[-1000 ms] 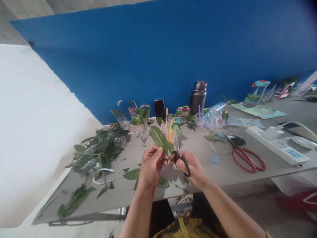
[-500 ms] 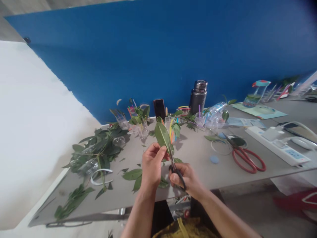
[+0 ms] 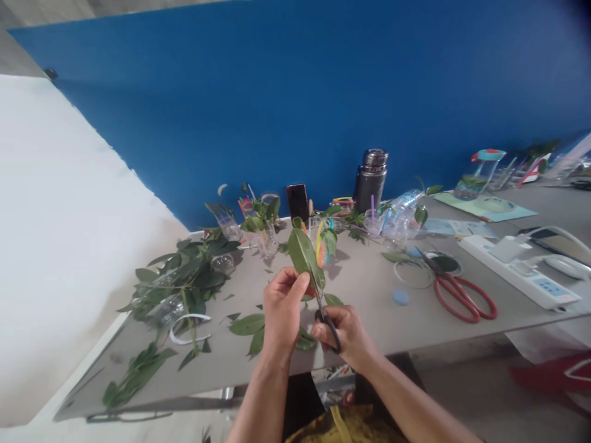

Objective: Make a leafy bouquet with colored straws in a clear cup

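My left hand (image 3: 282, 307) pinches the base of a long green leaf (image 3: 303, 254) and holds it upright over the grey table (image 3: 369, 289). My right hand (image 3: 347, 332) grips black-handled scissors (image 3: 325, 314), whose blades point up at the leaf's lower edge beside my left thumb. Cut leaf pieces (image 3: 249, 324) lie on the table just under both hands.
A heap of leafy branches (image 3: 184, 277) lies at the left. Clear cups with coloured straws (image 3: 263, 231), a phone (image 3: 297, 202) and a dark flask (image 3: 369, 178) stand at the back. Red-handled scissors (image 3: 462, 295) and a white power strip (image 3: 521, 271) lie to the right.
Both hands dropped slightly and drew closer to me. The leaf went from slanting left to upright, and the scissors' blades came up against its base.
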A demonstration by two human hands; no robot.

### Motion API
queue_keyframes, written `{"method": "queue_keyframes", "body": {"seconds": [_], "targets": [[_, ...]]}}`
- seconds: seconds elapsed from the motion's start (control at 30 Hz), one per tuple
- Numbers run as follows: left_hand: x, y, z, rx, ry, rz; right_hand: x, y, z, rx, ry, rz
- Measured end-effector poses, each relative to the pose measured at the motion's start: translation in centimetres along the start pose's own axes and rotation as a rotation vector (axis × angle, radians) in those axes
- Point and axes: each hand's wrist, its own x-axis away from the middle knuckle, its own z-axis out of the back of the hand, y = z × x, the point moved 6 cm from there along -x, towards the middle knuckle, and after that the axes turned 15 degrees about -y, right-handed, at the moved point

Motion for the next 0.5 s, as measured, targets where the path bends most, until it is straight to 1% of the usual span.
{"method": "queue_keyframes", "body": {"seconds": [0.1, 0.17, 0.23, 0.37, 0.43, 0.5], "targets": [[-0.1, 0.2, 0.4, 0.026, -0.002, 0.010, 0.5, 0.0, -0.1, -0.038, -0.100, -0.032], [-0.2, 0.6, 0.8, 0.060, 0.005, 0.005, 0.9, -0.2, 0.0, -0.027, -0.168, -0.027], [-0.3, 0.8, 0.9, 0.107, -0.013, 0.029, 1.2, -0.4, 0.3, -0.018, -0.210, -0.027], [-0.2, 0.6, 0.1, 0.169, -0.139, 0.152, 1.2, -1.0, 0.5, -0.026, -0.221, -0.009], [-0.1, 0.5, -0.2, 0.169, -0.182, 0.173, 1.1, -1.2, 0.4, -0.035, -0.220, -0.006], [0.0, 0.4, -0.3, 0.161, -0.198, 0.176, 1.0, -1.3, 0.3, -0.030, -0.204, -0.013]]}}
